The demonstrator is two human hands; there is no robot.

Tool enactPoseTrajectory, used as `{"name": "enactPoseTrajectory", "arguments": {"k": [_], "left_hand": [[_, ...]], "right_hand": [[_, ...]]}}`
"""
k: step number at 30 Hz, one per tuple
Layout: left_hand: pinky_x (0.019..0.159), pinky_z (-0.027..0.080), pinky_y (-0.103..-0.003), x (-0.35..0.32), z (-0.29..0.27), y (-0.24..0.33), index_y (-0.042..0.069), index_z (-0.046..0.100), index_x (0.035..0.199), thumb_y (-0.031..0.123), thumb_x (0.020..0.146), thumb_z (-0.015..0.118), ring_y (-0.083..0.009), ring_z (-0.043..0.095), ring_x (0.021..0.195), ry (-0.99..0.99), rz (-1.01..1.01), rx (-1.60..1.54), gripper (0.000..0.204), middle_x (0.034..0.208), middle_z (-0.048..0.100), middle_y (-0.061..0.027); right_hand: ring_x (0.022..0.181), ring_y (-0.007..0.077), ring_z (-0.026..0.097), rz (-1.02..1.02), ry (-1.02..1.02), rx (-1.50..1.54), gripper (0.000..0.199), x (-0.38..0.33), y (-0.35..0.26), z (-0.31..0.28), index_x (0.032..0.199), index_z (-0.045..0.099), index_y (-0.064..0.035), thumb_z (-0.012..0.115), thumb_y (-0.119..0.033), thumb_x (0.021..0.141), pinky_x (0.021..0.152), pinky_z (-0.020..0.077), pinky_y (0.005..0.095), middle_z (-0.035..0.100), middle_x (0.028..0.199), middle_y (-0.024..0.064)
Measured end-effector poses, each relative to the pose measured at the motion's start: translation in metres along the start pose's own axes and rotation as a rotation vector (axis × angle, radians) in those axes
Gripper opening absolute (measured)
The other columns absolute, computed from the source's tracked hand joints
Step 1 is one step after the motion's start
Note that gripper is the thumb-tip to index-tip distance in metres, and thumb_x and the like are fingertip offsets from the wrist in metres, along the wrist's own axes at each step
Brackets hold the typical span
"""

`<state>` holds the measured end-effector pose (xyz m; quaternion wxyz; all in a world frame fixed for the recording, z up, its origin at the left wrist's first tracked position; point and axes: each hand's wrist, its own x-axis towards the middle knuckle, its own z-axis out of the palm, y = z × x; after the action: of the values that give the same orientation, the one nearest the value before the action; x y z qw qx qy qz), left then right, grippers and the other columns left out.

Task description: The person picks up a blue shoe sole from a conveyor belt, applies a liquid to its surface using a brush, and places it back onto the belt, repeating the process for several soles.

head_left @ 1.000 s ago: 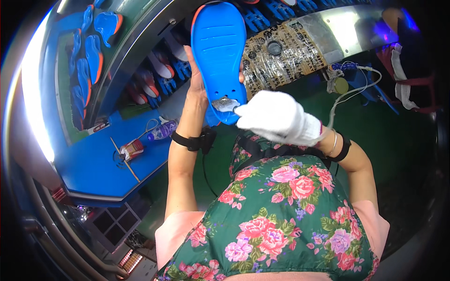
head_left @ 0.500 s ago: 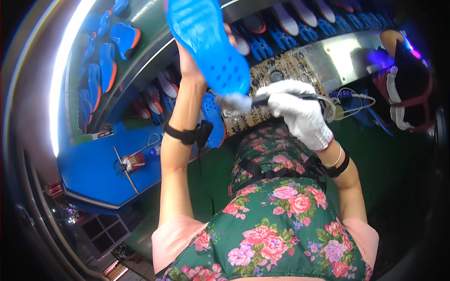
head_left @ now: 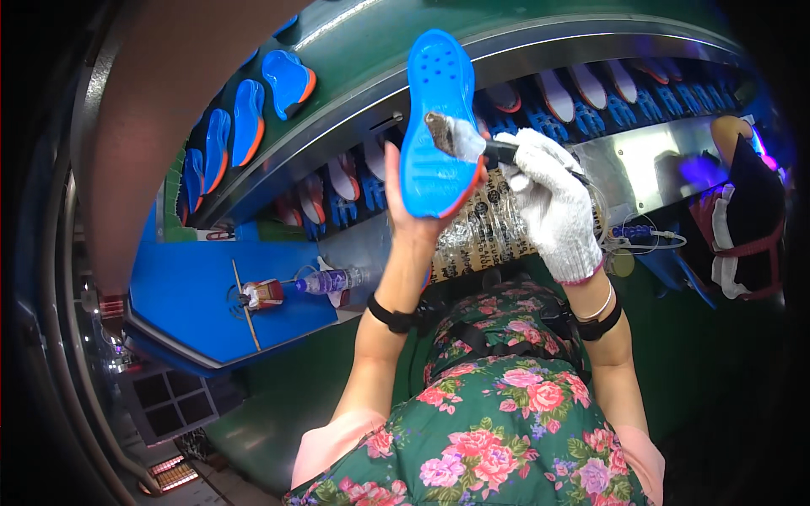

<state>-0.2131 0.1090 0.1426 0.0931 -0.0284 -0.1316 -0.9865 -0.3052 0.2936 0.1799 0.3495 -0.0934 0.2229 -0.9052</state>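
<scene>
A blue shoe sole (head_left: 432,179) with an orange edge is held up by my left hand (head_left: 413,229). My bare fingers and thumb wrap round its lower end. Small holes dot the sole's upper end, and its surface shines as if wet. In my right hand (head_left: 553,211), under a white knitted glove, is the dark handle of a brush (head_left: 460,139). Its pale bristles, brownish at the tip, lie against the middle of the sole. A thin tube (head_left: 601,215) runs beside the glove near the brush handle.
More blue soles (head_left: 249,122) lie on a green conveyor (head_left: 363,59) at the upper left. White shoe uppers (head_left: 589,87) stand in a row below its metal rail. A blue table (head_left: 194,295) at left bears a plastic bottle (head_left: 333,280). Another person's arm (head_left: 731,135) is at right.
The sole has been turned so its holed end points up, and it sits farther right. The brush has gone from the holed end to the sole's middle. The whole view has shifted.
</scene>
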Motion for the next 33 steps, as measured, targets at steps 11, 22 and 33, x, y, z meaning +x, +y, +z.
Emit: {"name": "enactPoseTrajectory", "arguments": {"k": [11,22,33], "left_hand": [[0.108,0.043,-0.071,-0.066,-0.003,-0.084,0.009,0.043,0.154,0.07,0.077,0.067,-0.0474,0.059,0.127,0.093,-0.195,-0.325,0.101,0.143,0.058,-0.0237],[0.115,0.042,-0.061,-0.095,-0.037,-0.095,0.014,0.042,0.156,0.063,0.094,0.061,-0.0401,0.055,0.135,0.424,-0.15,0.288,0.081,0.151,0.054,-0.0156],[0.117,0.04,-0.058,-0.091,-0.024,-0.086,0.013,0.034,0.16,0.07,0.095,0.054,-0.0367,0.05,0.141,0.404,-0.093,0.344,0.088,0.157,0.047,-0.0158]], "right_hand": [[0.088,0.0195,0.073,-0.417,-0.107,-1.035,0.022,-0.033,-0.015,-0.008,0.105,0.077,0.0026,0.076,0.003,0.083,0.079,0.0578,0.0314,0.078,0.104,0.0143],[0.098,0.0279,0.073,-0.676,-0.367,-1.6,0.037,-0.047,-0.024,0.001,0.115,0.077,-0.0055,0.078,-0.003,0.078,0.086,0.0571,0.0396,0.076,0.113,0.0135],[0.094,0.0287,0.074,-0.897,-0.276,-1.432,0.034,-0.045,-0.005,-0.007,0.112,0.078,-0.0057,0.079,-0.005,0.078,0.083,0.0571,0.0402,0.078,0.106,0.0129]]}}
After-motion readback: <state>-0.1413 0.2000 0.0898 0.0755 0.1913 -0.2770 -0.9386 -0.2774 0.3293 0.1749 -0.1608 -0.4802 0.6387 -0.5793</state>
